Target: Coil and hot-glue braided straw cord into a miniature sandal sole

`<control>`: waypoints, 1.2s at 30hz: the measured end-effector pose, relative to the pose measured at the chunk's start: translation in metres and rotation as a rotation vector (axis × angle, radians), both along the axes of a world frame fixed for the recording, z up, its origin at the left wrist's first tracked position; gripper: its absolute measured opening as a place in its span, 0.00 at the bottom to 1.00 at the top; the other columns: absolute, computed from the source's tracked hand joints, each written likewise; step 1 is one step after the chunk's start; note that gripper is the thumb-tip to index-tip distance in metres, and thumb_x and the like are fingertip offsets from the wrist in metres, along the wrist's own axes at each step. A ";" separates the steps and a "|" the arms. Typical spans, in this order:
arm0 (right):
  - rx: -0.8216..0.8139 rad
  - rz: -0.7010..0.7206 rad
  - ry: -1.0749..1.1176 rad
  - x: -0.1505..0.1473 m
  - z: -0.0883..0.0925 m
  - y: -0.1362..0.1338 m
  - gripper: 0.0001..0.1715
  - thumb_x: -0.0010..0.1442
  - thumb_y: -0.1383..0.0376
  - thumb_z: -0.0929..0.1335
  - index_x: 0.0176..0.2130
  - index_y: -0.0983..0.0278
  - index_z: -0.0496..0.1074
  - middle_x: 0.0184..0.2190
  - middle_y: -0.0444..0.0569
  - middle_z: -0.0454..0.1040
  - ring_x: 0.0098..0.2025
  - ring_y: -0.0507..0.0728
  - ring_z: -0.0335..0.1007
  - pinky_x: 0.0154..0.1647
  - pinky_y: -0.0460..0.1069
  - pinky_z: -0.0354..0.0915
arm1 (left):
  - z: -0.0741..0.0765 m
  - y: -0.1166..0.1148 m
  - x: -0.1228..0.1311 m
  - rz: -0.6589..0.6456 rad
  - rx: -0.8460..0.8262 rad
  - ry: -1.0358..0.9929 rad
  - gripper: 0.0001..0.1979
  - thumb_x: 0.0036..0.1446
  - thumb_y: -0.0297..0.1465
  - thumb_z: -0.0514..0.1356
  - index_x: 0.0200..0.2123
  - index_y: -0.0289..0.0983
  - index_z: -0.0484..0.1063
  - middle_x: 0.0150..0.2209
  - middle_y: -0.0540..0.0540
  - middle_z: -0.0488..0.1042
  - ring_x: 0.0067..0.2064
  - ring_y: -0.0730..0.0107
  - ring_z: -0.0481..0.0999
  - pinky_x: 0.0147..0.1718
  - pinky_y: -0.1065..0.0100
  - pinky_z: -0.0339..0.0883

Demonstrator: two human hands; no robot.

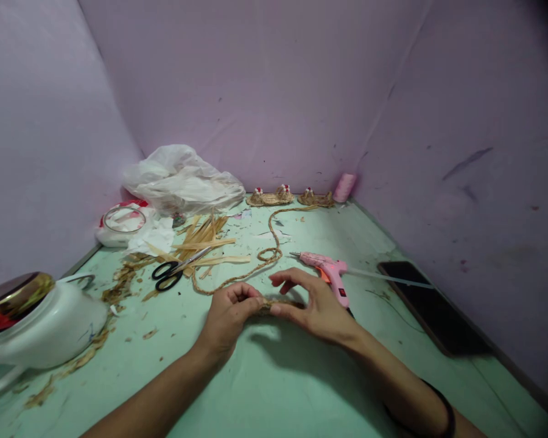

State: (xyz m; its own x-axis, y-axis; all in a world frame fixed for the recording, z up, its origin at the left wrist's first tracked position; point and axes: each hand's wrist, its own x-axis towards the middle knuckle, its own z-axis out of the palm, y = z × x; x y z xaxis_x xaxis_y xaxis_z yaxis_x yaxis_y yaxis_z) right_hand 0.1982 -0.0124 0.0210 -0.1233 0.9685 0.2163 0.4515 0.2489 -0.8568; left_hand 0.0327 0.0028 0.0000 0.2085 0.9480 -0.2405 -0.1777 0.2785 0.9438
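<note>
My left hand (pixel 232 313) is closed in a pinch on a short piece of braided straw rope (pixel 269 304), held just above the table. Beside it, my right hand (pixel 317 304) is open over the other end of the piece. Its thumb touches the near edge, while its index finger arches up and away. A long braided straw cord (pixel 274 231) runs from behind my left hand, makes a loop and reaches toward the back. Right of the loop lies a pink glue gun (pixel 322 266), a clear glue stick (pixel 388 278) in its rear.
Black-handled scissors (pixel 168 275) lie on dry straw strips (pixel 201 237). At left stands a white pot (pixel 68 325). A plastic bag (pixel 182 179), straw slippers (pixel 270 199) and a pink spool (pixel 345 187) line the back. A dark phone (pixel 433 307) lies at right.
</note>
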 end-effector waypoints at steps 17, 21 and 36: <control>-0.100 0.008 -0.162 -0.005 -0.028 -0.012 0.10 0.47 0.68 0.69 0.34 0.63 0.75 0.29 0.46 0.76 0.32 0.56 0.70 0.33 0.48 0.64 | -0.001 -0.003 -0.004 -0.051 0.120 0.073 0.08 0.43 0.32 0.64 0.23 0.34 0.71 0.23 0.48 0.72 0.28 0.69 0.68 0.31 0.69 0.60; -0.174 -0.050 -0.027 -0.005 -0.028 -0.013 0.03 0.46 0.68 0.67 0.26 0.64 0.72 0.19 0.42 0.70 0.23 0.52 0.64 0.24 0.46 0.58 | 0.024 0.014 -0.036 0.066 0.421 0.416 0.16 0.54 0.40 0.54 0.27 0.35 0.74 0.29 0.45 0.75 0.35 0.62 0.71 0.35 0.66 0.62; -0.407 -0.127 0.933 0.011 -0.023 -0.012 0.26 0.47 0.50 0.73 0.43 0.59 0.69 0.44 0.51 0.74 0.35 0.54 0.70 0.35 0.49 0.68 | 0.029 0.073 -0.111 -0.106 0.290 1.712 0.15 0.39 0.27 0.56 0.35 0.39 0.71 0.34 0.34 0.77 0.36 0.45 0.75 0.24 0.64 0.54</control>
